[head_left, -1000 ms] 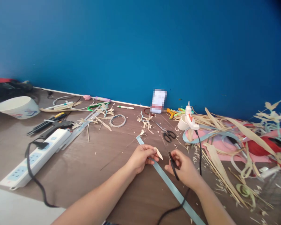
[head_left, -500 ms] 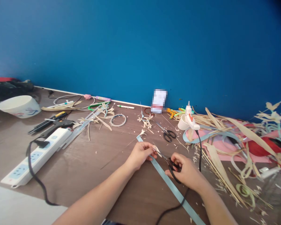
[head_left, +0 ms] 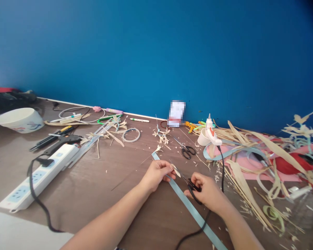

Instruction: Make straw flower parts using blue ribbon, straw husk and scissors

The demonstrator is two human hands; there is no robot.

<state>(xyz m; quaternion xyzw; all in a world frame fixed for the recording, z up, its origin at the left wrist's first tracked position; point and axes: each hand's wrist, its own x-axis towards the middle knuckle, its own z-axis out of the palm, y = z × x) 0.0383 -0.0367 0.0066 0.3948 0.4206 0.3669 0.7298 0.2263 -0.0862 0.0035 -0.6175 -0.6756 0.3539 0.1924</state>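
Note:
Pinched between the fingertips of my left hand (head_left: 156,174) is a small pale piece of dried husk (head_left: 176,171). My right hand (head_left: 211,191) has its fingers through the black handles of a pair of scissors (head_left: 193,192). The scissor blades reach toward the husk piece, close beside it; I cannot tell whether they touch it. A light blue ribbon (head_left: 194,211) runs diagonally over the table, passing under my left hand. Just beyond that hand lie small pale husk flowers (head_left: 162,137) and a second pair of black-handled scissors (head_left: 189,152).
On the left are a white power strip (head_left: 39,178), a black glue gun (head_left: 62,144) and a white bowl (head_left: 19,120). A white glue gun (head_left: 211,135) stands at the right, its black cord trailing near my right arm. Husk strips (head_left: 243,185) and scraps cover the right side.
The scissor blades have shifted slightly relative to the husk piece, more of which now shows. Both hands stay in nearly the same place; the view has moved a little.

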